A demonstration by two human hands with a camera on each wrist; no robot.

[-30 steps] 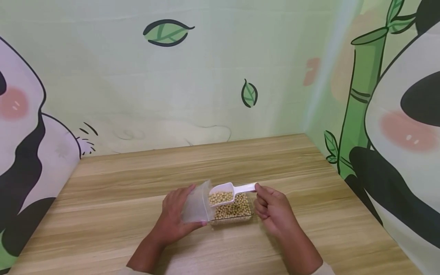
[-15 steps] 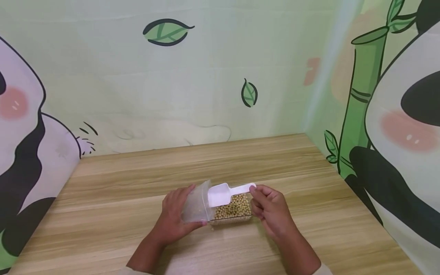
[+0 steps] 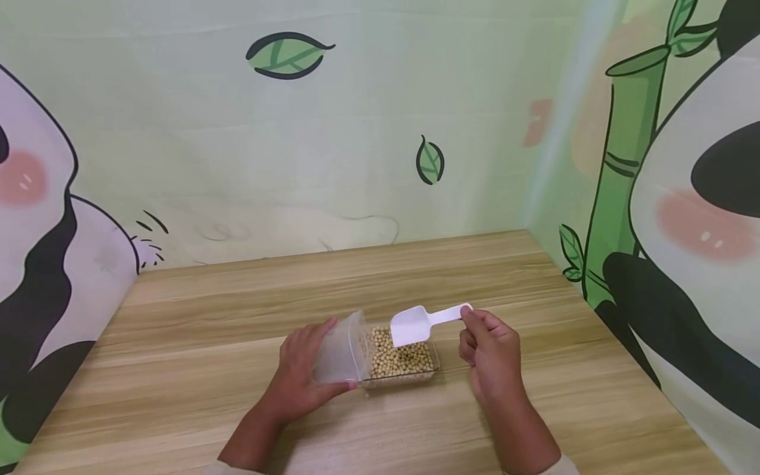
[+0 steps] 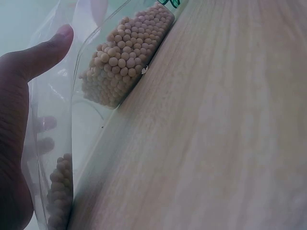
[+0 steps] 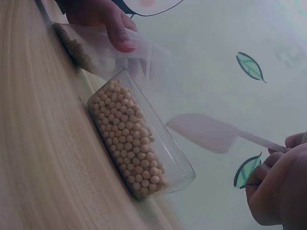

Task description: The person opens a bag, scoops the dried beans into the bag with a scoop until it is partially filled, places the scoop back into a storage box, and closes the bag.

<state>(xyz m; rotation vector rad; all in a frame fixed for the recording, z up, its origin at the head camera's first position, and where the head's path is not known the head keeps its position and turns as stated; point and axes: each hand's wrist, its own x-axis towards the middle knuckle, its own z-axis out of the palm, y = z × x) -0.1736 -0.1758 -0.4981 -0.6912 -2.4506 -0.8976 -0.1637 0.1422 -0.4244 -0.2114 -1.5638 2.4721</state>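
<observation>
My left hand [image 3: 299,376] holds a clear zip-lock bag [image 3: 340,356] upright, fingers on the far side and thumb on the near side. Soybeans [image 4: 58,194] lie at the bottom of the bag in the left wrist view. Right beside the bag stands a clear rectangular container [image 5: 170,165], partly filled with loose soybeans [image 3: 400,361]. My right hand [image 3: 494,353] pinches the handle end of a white plastic scoop [image 3: 411,326]. The scoop hangs above the container with its bowl toward the bag, and no beans show in it.
The wood-grain table [image 3: 208,316] runs back to a wall hanging [image 3: 368,132] printed with leaves, bamboo and pandas. A similar printed side [image 3: 683,218] borders the table on the right.
The scoop, full of soybeans a second ago, was tipped at the bag's mouth, then moved right over the container and now looks empty. The left hand and bag stayed put.
</observation>
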